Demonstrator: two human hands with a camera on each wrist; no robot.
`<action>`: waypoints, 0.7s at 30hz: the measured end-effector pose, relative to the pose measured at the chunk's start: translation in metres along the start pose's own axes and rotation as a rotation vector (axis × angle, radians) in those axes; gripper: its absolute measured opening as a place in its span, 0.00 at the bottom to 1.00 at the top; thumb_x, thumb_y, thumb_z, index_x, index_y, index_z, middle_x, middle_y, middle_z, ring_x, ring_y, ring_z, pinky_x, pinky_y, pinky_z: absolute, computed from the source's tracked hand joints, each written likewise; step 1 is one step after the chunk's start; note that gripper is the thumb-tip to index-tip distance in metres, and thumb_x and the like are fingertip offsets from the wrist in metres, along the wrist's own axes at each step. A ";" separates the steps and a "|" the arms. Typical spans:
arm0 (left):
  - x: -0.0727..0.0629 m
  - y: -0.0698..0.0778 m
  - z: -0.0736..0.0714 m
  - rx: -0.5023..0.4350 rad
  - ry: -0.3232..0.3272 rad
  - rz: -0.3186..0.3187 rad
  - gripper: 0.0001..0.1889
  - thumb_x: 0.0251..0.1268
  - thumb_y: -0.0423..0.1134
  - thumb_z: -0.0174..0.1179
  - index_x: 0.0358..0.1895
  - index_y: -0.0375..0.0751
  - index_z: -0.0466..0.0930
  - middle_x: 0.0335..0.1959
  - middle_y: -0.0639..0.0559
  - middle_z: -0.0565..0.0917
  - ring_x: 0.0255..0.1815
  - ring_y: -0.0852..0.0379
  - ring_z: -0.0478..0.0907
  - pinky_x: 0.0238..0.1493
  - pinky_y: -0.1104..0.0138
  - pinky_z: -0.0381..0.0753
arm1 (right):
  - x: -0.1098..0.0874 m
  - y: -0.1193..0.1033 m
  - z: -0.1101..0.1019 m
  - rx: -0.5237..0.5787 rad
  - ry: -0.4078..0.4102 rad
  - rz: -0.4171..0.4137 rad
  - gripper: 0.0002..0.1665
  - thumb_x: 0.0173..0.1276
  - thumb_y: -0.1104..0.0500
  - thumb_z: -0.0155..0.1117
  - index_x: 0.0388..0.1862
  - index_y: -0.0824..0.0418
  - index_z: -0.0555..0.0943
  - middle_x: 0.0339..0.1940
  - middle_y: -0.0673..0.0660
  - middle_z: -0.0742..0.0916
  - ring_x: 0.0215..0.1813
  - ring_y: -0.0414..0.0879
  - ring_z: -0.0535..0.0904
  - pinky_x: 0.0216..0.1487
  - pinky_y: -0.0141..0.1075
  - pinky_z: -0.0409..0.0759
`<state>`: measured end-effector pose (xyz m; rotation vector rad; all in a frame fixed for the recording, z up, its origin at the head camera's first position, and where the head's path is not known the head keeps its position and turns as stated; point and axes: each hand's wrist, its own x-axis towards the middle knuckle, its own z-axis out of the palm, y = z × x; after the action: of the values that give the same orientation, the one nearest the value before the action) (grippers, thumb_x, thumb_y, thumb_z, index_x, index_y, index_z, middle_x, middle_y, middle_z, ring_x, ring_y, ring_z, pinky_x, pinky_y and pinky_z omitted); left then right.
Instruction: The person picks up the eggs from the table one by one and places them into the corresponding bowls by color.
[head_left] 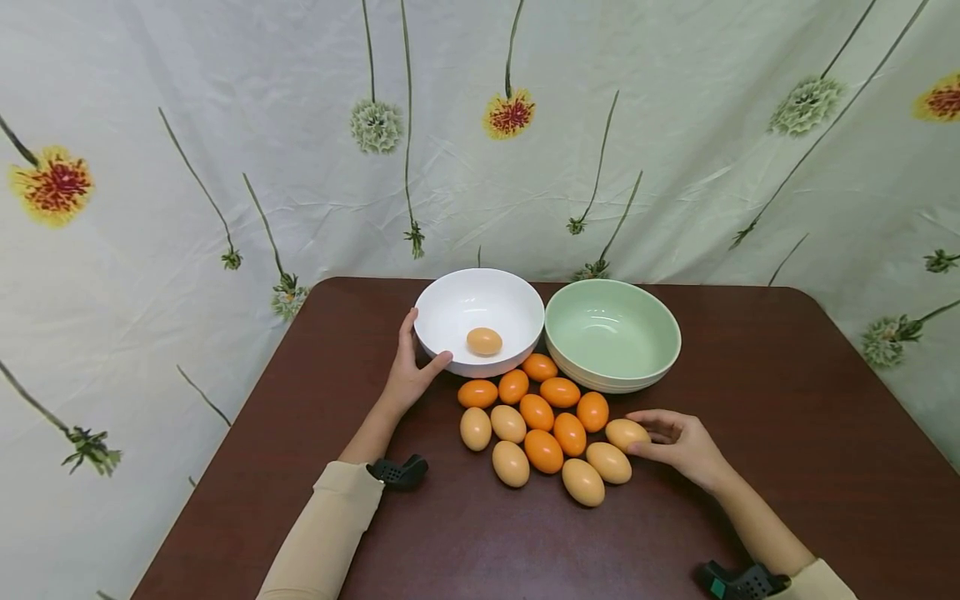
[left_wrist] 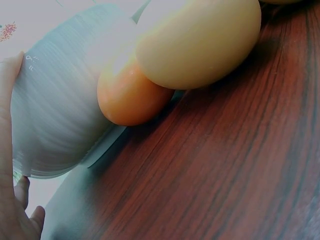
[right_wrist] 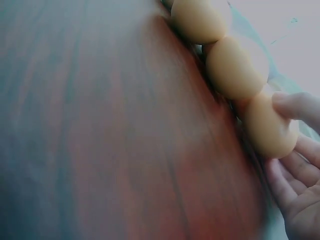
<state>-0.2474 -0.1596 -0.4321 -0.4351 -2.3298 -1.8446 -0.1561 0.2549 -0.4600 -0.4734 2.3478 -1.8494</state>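
My left hand [head_left: 407, 377] holds the white bowl [head_left: 468, 296] at its left side, with the thumb at the near rim. One light-brown egg [head_left: 484, 341] lies inside that bowl. At the right end of the group of eggs, my right hand [head_left: 693, 454] pinches a light-brown egg [head_left: 626, 435] between thumb and fingers. In the right wrist view the pinched egg [right_wrist: 265, 127] sits low, close beside another light-brown egg [right_wrist: 237, 67]. The left wrist view shows the white bowl's outer wall [left_wrist: 55, 100] with an orange egg [left_wrist: 131, 97] near it.
A green bowl [head_left: 611, 321] stands right of the white one, close against it. Several orange eggs [head_left: 543, 451] and several light-brown eggs [head_left: 511, 463] lie loose in front of both bowls on the dark wooden table [head_left: 450, 542]. A flowered cloth [head_left: 465, 192] hangs behind the table.
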 end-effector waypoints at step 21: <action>0.000 0.000 0.000 0.001 0.001 -0.006 0.48 0.63 0.32 0.61 0.76 0.30 0.34 0.78 0.37 0.39 0.78 0.46 0.40 0.75 0.53 0.41 | 0.017 -0.033 0.001 0.075 -0.024 -0.072 0.23 0.59 0.75 0.67 0.54 0.81 0.75 0.45 0.47 0.87 0.46 0.43 0.85 0.44 0.34 0.83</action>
<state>-0.2470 -0.1599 -0.4321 -0.4274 -2.3341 -1.8453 -0.1660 0.2420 -0.4268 -0.5754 2.2658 -1.9440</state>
